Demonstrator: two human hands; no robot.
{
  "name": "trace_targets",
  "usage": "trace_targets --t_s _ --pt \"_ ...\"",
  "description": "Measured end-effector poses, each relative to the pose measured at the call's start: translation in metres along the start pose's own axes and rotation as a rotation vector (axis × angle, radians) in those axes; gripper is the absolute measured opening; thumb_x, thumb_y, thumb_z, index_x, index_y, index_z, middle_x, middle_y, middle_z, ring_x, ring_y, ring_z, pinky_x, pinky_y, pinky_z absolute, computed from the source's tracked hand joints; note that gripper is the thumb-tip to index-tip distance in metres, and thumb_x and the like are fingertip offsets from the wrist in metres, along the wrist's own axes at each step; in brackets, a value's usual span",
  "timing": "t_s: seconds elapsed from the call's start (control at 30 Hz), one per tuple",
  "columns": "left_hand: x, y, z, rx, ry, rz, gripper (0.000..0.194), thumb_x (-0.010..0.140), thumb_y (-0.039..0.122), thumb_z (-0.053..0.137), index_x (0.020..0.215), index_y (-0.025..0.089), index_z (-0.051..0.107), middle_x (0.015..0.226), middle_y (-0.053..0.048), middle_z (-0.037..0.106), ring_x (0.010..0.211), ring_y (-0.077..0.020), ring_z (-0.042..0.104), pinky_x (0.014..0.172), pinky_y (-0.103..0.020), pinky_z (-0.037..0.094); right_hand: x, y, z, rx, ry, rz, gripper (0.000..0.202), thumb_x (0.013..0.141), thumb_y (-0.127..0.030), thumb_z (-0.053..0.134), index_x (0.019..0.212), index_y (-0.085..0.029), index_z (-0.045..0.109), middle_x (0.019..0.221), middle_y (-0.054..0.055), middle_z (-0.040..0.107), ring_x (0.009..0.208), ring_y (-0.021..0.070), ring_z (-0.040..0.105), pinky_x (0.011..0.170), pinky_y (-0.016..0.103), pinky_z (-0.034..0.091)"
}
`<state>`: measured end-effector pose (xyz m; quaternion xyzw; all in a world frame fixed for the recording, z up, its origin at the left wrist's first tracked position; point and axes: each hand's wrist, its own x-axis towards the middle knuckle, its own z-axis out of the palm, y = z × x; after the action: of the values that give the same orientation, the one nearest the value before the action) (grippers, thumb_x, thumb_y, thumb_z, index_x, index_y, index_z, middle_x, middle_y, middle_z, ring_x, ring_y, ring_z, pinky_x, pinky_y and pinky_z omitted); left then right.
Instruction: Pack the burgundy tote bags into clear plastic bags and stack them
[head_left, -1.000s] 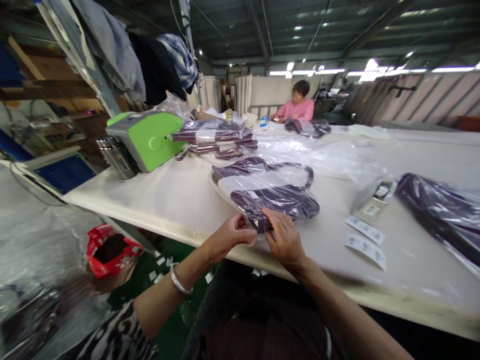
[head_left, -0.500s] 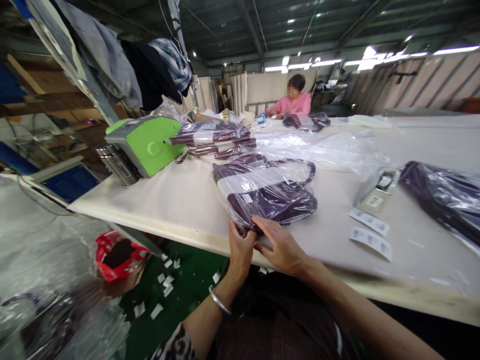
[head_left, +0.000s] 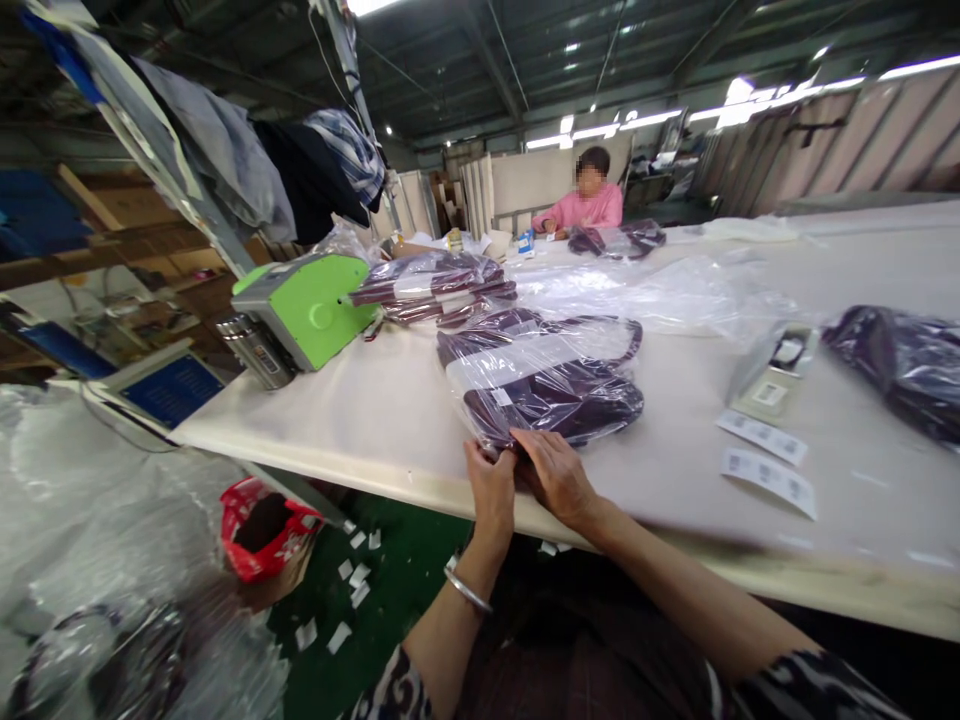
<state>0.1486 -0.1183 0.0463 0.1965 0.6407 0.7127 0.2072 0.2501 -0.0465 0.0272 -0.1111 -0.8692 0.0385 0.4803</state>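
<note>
A dark maroon folded garment in a clear plastic bag (head_left: 555,385) lies flat at the table's front edge, with a pale band across it and a small white label. My left hand (head_left: 491,485) is closed, pinching the near corner of the bag. Beside it, my right hand (head_left: 555,475) is bent over the same near edge, fingers together and gripping the plastic. The fingertips of both hands are partly hidden where they meet the bag.
Behind lie a stack of bagged garments (head_left: 442,285) and loose clear plastic (head_left: 675,290). A green machine (head_left: 322,310) and a steel flask (head_left: 259,352) stand left. Label strips (head_left: 769,480), a tape dispenser (head_left: 776,375) and another bagged garment (head_left: 900,365) are right. A person in pink (head_left: 589,208) sits beyond.
The camera view has shifted slightly, so things sit a little further right. Both hands stay at the bag's near edge; the right fingers have drawn closer together.
</note>
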Motion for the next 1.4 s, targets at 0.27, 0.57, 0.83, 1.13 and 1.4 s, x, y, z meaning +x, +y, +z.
trace_targets --t_s 0.27,0.57,0.83,1.13,1.4 --pt "0.019 0.005 -0.006 -0.258 -0.172 -0.178 0.039 0.066 0.014 0.065 0.102 0.017 0.051 0.089 -0.001 0.068 0.078 -0.0139 0.065 0.076 -0.029 0.053 0.011 0.008 0.005 -0.047 -0.070 -0.048 0.044 0.099 -0.014 0.045 0.143 -0.012 0.047 0.120 0.016 0.070 0.106 0.0267 0.065 0.088 0.042 0.052" --pt "0.031 0.022 -0.074 0.848 -0.386 1.105 0.069 0.088 0.015 0.064 0.151 0.022 0.037 0.141 -0.016 0.056 0.135 -0.0297 0.050 0.108 -0.049 0.046 0.021 0.014 0.001 0.008 -0.130 -0.001 0.052 0.095 -0.009 0.042 0.148 -0.013 0.042 0.118 0.016 0.068 0.102 0.0272 0.062 0.091 0.046 0.051" --pt "0.054 0.043 -0.021 0.844 -0.540 1.505 0.037 0.095 0.020 0.061 0.131 0.014 0.056 0.112 -0.012 0.071 0.101 -0.0219 0.067 0.093 -0.034 0.052 0.024 0.024 -0.022 -0.001 -0.126 0.051 0.071 0.095 -0.011 0.042 0.160 -0.010 0.012 0.128 0.019 0.064 0.103 0.0278 0.061 0.091 0.045 0.052" --pt "0.052 0.041 0.009 0.727 -0.570 1.674 0.029 0.094 0.013 0.062 0.122 0.016 0.063 0.111 -0.010 0.075 0.106 -0.0229 0.068 0.101 -0.038 0.041 0.007 0.043 -0.042 -0.118 -0.122 0.035 0.065 0.100 -0.015 0.036 0.158 -0.005 0.010 0.124 0.019 0.066 0.106 0.0258 0.061 0.092 0.041 0.051" --pt "0.056 0.034 0.042 0.736 -0.717 1.826 0.026 0.097 0.007 0.044 0.112 0.015 0.063 0.100 -0.008 0.075 0.092 -0.0192 0.069 0.096 -0.036 0.045 -0.001 0.050 -0.070 0.026 -0.322 0.126 0.059 0.095 -0.009 0.044 0.152 -0.004 0.033 0.135 0.020 0.062 0.122 0.0238 0.059 0.103 0.040 0.049"
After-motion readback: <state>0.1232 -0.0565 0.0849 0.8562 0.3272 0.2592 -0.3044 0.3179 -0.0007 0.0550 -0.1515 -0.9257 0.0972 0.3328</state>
